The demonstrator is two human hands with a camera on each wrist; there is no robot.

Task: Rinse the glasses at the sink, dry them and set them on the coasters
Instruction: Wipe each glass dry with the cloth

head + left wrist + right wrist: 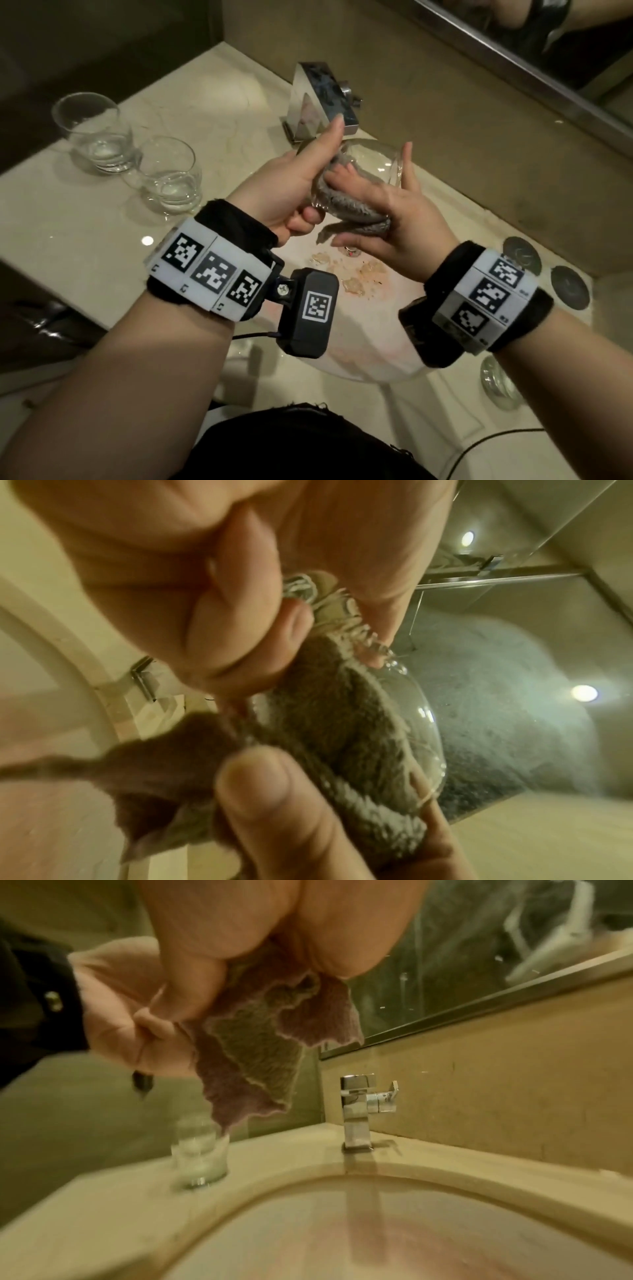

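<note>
Over the sink, my left hand [301, 178] grips a clear glass [373, 161] that lies tilted on its side, mouth toward my right hand. My right hand [390, 212] holds a grey cloth [352, 212] and pushes it into the glass with its fingers, thumb outside along the rim. The left wrist view shows the cloth [325, 737] bunched inside the glass [423, 723]. In the right wrist view the cloth [260, 1047] hangs below my right hand [274, 934]. Two more glasses [99, 133] [168, 174] stand on the counter at left. Two dark round coasters [520, 255] [570, 287] lie at right.
A chrome faucet [325, 96] stands behind the round basin [370, 359], which has pinkish stains near the drain. Another glass [500, 383] stands on the counter at lower right. A mirror [548, 51] runs along the back wall. A black cable [479, 445] trails at the bottom.
</note>
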